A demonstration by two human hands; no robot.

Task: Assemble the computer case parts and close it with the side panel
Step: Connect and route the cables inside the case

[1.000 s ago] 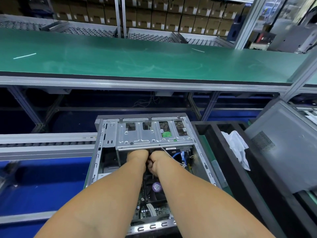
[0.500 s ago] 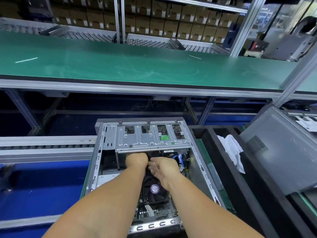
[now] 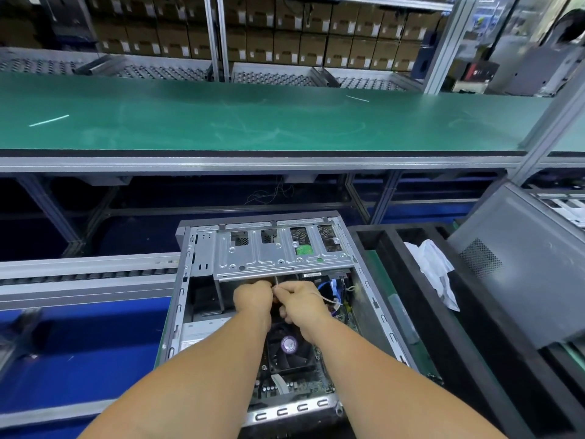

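Note:
An open grey computer case [image 3: 182, 299] lies on its side in front of me. A silver drive bracket [image 3: 278, 253] spans its far end, and a black CPU fan [image 3: 289, 345] sits on the motherboard nearer to me. Both hands are inside the case just below the bracket. My left hand [image 3: 253, 296] is closed in a fist, its fingers hidden. My right hand [image 3: 300, 304] pinches a thin white cable tie [image 3: 326, 300] that runs toward the blue cables [image 3: 329, 285]. A grey side panel [image 3: 519, 274] leans at the right.
A black foam tray [image 3: 395, 274] with a white cloth [image 3: 437, 270] stands right of the case. A roller conveyor [image 3: 88, 274] runs at the left over a blue surface. A long green bench [image 3: 253, 118] lies beyond, with shelves of boxes behind.
Both hands have drawn slightly back from under the bracket. The right hand now pulls a thin white tie that was not visible before. The view has shifted a little.

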